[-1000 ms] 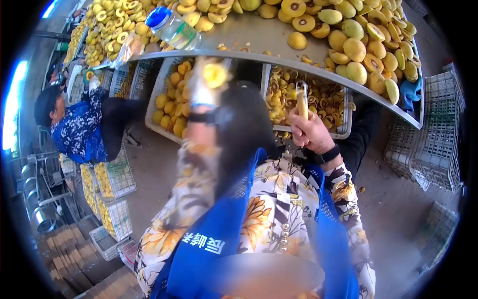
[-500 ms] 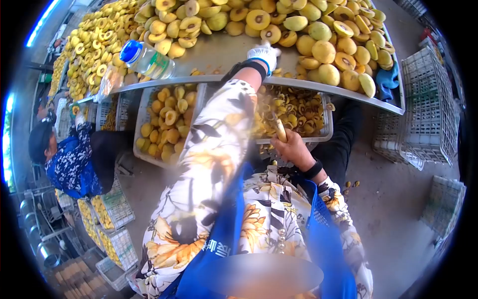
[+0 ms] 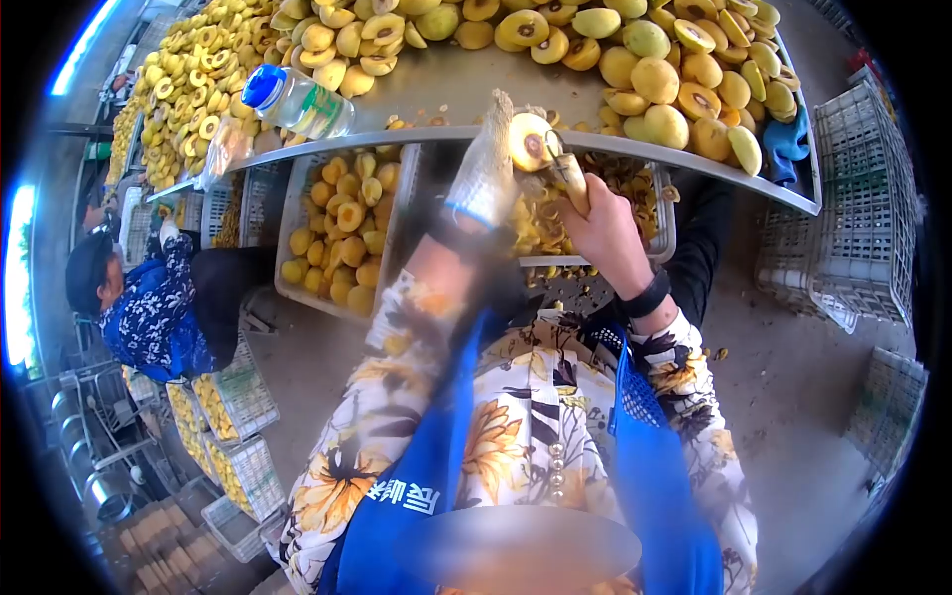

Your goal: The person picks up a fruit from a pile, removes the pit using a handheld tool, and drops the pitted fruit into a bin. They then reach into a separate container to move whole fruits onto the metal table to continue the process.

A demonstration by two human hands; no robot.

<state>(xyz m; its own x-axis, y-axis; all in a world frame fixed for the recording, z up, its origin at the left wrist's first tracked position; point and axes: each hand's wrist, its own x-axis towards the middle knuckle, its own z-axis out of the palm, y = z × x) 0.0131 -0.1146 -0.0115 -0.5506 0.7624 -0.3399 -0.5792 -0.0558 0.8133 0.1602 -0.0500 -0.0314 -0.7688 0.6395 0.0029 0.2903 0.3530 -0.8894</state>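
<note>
My left hand, in a whitish glove, is closed round a halved yellow fruit whose cut face and brown centre show. My bare right hand grips the wooden handle of a tool. The tool's thin curved metal end touches the fruit's cut face. Both hands are over the table's front edge, above a crate of peelings and scraps. To the left, a second crate holds yellow-orange fruit.
Halved fruit is heaped on the metal table. A blue-capped bottle lies near its edge; a blue cloth is at right. Stacked crates stand right. Another person sits at left.
My left hand has come back from the table to my right hand and now holds a halved fruit. My right hand has risen, bringing the tool against it.
</note>
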